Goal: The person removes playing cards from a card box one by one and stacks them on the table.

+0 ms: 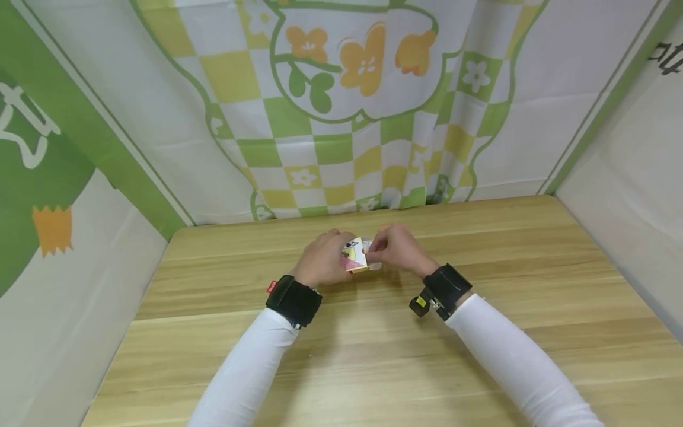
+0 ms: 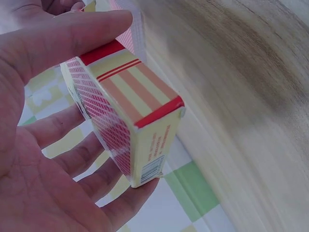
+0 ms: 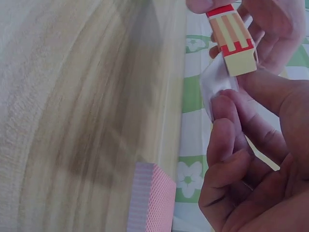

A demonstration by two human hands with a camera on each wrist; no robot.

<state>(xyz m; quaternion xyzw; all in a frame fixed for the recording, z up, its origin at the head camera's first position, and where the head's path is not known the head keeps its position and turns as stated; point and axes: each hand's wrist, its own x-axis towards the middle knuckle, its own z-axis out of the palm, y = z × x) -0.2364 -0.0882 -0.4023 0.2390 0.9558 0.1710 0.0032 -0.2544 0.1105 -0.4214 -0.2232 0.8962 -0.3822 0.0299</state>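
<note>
A playing-card box [image 1: 354, 251], with an ace of spades on its face, is in my left hand [image 1: 322, 259]. In the left wrist view, the left thumb lies along the striped edge of the box [image 2: 137, 89] and the fingers are behind it. My right hand [image 1: 399, 249] is at the other end of the box. There, in the right wrist view, its curled fingers pinch a thin white flap or sheet [image 3: 217, 79]; which of these it is, I cannot tell. A pink-patterned stack of cards [image 3: 161, 200] stands on the table near the right hand.
The wooden table [image 1: 373, 356] extends toward me and to both sides. A checked, flowered cloth [image 1: 331, 148] hangs along its back edge, with light panels at left and right. Both wrists wear black straps [image 1: 294, 300].
</note>
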